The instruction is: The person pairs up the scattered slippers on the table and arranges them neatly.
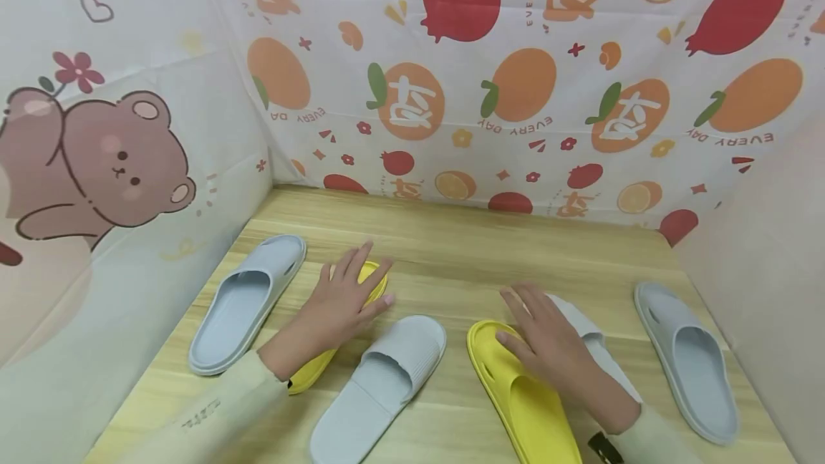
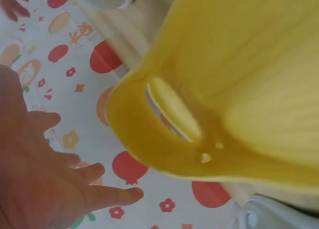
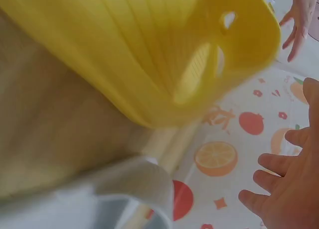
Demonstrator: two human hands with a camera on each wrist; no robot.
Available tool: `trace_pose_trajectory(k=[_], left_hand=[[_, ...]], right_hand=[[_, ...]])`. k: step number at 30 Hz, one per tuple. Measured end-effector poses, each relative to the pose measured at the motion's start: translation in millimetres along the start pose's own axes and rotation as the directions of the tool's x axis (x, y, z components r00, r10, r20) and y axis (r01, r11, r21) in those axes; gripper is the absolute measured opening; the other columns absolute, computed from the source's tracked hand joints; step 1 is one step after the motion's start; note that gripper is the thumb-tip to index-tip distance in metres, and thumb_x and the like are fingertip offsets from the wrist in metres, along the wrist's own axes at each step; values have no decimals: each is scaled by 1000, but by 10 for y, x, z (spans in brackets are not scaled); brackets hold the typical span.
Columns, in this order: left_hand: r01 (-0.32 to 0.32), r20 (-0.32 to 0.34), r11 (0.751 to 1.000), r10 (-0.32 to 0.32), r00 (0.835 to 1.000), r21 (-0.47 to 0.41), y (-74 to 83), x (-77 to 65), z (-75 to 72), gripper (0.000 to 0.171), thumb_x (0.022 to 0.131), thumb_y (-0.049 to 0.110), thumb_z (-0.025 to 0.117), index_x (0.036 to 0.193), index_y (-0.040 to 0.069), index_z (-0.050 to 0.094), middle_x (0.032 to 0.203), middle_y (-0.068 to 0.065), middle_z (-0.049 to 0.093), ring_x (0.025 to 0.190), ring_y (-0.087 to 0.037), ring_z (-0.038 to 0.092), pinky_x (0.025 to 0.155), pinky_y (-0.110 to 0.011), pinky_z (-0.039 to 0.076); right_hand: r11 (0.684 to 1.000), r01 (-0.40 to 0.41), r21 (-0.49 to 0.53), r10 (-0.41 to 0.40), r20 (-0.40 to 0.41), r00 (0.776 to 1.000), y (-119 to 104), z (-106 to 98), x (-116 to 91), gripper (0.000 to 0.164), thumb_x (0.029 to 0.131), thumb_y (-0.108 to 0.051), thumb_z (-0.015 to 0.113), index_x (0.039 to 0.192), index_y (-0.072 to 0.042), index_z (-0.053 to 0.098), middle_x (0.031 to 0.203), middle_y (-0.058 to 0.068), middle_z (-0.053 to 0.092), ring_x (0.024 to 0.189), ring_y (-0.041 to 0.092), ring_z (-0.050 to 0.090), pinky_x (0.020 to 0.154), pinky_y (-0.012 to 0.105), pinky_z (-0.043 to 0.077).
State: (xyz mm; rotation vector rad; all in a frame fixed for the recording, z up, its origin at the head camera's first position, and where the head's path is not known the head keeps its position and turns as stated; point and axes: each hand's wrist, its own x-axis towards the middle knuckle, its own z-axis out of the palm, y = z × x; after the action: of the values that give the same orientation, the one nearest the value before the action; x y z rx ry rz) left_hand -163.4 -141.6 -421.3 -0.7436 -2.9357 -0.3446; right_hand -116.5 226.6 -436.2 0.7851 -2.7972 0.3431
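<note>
In the head view my left hand (image 1: 341, 299) is spread over a yellow slipper (image 1: 312, 372), covering its middle. My right hand (image 1: 554, 342) reaches across the upper of a second yellow slipper (image 1: 531, 414) and overlaps a whitish slipper (image 1: 573, 315) beside it. Both hands have straight, parted fingers and grip nothing. From the left wrist, the hand (image 2: 55, 179) appears beside the large, close yellow slipper (image 2: 134, 124). A similar yellow slipper (image 3: 199, 74) fills the upper part of the right wrist view, with the hand (image 3: 291, 174) to its right.
A pale grey ribbed slipper (image 1: 387, 378) lies between the two yellow ones. One blue-grey slipper (image 1: 248, 306) lies near the left edge of the wood-grain table (image 1: 451, 249), another grey slipper (image 1: 690, 364) near the right. Fruit-printed sheeting (image 1: 464, 84) rises behind; pale walls flank the sides.
</note>
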Motion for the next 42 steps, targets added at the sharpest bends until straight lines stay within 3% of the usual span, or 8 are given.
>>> trace_pose_trajectory(k=[6, 10, 19, 27, 32, 38, 42], left_hand=[[33, -5, 999, -33, 999, 0, -57, -71, 111, 64, 96, 62, 34, 152, 35, 22, 159, -11, 7, 144, -36, 10, 100, -73, 15], [63, 11, 998, -63, 998, -12, -98, -108, 163, 64, 95, 63, 33, 152, 34, 24, 160, -10, 4, 144, -37, 8, 98, -76, 16], [95, -22, 995, -95, 995, -4, -184, -166, 287, 71, 95, 62, 35, 151, 19, 29, 156, -15, 12, 142, -37, 11, 96, -75, 22], [83, -25, 996, -83, 996, 10, -220, -229, 321, 65, 99, 55, 36, 150, 15, 32, 156, -16, 13, 141, -38, 13, 92, -72, 31], [80, -16, 997, -81, 997, -20, -233, -259, 358, 63, 100, 49, 39, 150, 14, 30, 156, -18, 13, 140, -39, 15, 92, -66, 35], [112, -2, 991, -113, 994, -66, -243, -301, 361, 55, 101, 33, 42, 150, 10, 29, 150, -20, 27, 138, -38, 23, 98, -63, 32], [107, -5, 992, -108, 994, -73, -250, -299, 369, 53, 101, 29, 42, 146, 4, 32, 147, -19, 34, 136, -36, 27, 100, -61, 31]], right_hand=[[999, -37, 17, 36, 44, 998, -132, 107, -158, 64, 98, -49, 45, 151, -16, 29, 154, 11, 27, 141, 32, 25, 111, 51, 23], [999, -45, 5, 45, 7, 999, -212, 152, -248, 64, 96, -50, 48, 149, -17, 35, 154, 9, 29, 140, 31, 28, 110, 49, 25], [995, -97, 9, 97, -15, 995, -281, 260, -428, 64, 93, -53, 51, 146, -18, 39, 151, 10, 33, 140, 30, 28, 110, 50, 25], [989, -135, -51, 135, -11, 991, -321, 349, -527, 69, 92, -59, 50, 148, -21, 36, 154, 9, 27, 140, 32, 27, 110, 51, 26], [990, -126, -66, 124, -35, 992, -309, 407, -585, 69, 91, -56, 52, 146, -17, 39, 152, 11, 31, 138, 32, 31, 108, 50, 30], [985, -156, -77, 154, -27, 988, -347, 425, -638, 68, 90, -54, 56, 146, -19, 40, 150, 12, 34, 137, 29, 33, 103, 50, 37], [979, -177, -99, 175, -25, 984, -404, 380, -684, 68, 88, -52, 60, 144, -18, 43, 148, 10, 37, 135, 26, 36, 90, 45, 49]])
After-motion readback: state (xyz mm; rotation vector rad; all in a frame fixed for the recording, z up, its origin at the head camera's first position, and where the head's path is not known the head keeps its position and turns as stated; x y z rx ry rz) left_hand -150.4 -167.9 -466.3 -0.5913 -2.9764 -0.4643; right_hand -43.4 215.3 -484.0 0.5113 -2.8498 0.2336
